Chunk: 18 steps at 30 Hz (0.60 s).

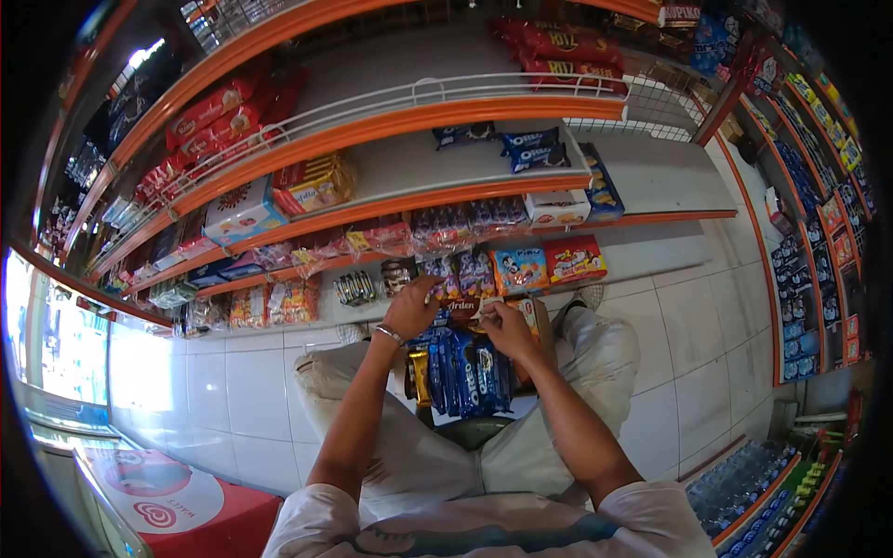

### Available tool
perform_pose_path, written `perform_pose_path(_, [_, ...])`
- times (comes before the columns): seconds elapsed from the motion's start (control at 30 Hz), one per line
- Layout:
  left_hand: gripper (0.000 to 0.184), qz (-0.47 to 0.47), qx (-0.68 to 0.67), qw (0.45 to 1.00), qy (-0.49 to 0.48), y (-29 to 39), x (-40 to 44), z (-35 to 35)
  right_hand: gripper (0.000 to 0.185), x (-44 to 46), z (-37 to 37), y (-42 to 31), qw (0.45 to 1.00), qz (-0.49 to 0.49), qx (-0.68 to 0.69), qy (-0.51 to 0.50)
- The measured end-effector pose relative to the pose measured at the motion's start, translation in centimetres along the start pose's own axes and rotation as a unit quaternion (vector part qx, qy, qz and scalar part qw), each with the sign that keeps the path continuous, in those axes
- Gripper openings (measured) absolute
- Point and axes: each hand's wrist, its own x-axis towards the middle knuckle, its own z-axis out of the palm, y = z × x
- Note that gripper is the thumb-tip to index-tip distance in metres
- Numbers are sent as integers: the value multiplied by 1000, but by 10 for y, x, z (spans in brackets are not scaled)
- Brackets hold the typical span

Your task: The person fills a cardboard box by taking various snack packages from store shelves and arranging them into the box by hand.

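My left hand (412,310), with a bracelet at the wrist, has its fingers curled at the left side of a dark red packet marked "Arden" (462,308). At the packet's right edge, the fingers of my right hand (507,327) are pinched together. Both hands appear to hold the packet, though the fingertips are small and partly hidden. Just below them, several blue Oreo packs (474,377) stand in a row between my knees. A yellow-gold pack (421,374) is at the left end of that row. Part of a cardboard carton (544,330) shows beside my right hand.
Orange-edged shelves (391,223) rise ahead, holding red Ritz bags (572,56) and small Oreo packs (535,152). On the bottom level are a blue Piko-like box (519,271) and a red-yellow box (576,259). A red-white freezer (186,502) stands lower left; bottles (744,474) lie lower right.
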Motion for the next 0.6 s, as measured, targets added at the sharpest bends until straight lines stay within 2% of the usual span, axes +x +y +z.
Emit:
perform_pose_path(0.03, [31, 51, -44, 997, 40, 29, 12, -12, 20, 1, 2, 2, 999, -6, 32, 1])
perform_pose_path(0.07, [31, 55, -40, 997, 44, 48, 28, -20, 19, 1, 2, 0, 1000, -10, 26, 2])
perform_pose_path(0.13, [31, 154, -9, 987, 53, 80, 67, -36, 20, 1, 8, 5, 999, -25, 48, 7])
perform_pose_path(0.2, [34, 206, 52, 974, 82, 116, 108, -47, 20, -1, 3, -6, 999, -7, 29, 12])
perform_pose_path(0.27, [40, 224, 80, 966, 99, 128, 161, -42, 22, 2, 2, 1, 999, 33, -36, 12])
perform_pose_path(0.33, [46, 239, 104, 958, 115, 140, 204, -29, 24, 2, -1, 5, 998, 27, -43, 27])
perform_pose_path(0.4, [65, 228, 263, 930, 114, 151, 242, -18, 23, 4, -2, 12, 998, 34, -32, 34])
perform_pose_path(0.43, [87, 216, 317, 919, 90, 152, 260, -9, 23, 4, -5, 9, 999, 38, -28, 27])
perform_pose_path(0.47, [87, 221, 319, 917, 90, 152, 279, -4, 22, 3, -7, 7, 999, 45, -24, 18])
perform_pose_path(0.53, [103, 76, 397, 904, -141, 169, 303, 0, 23, 2, -12, -2, 999, 33, -18, 25])
perform_pose_path(0.57, [115, 29, 410, 896, -169, 176, 310, 5, 23, 2, -13, -2, 999, 33, -17, 34])
perform_pose_path(0.6, [115, 29, 406, 897, -174, 179, 317, 8, 22, 1, -17, -9, 998, 35, -16, 41])
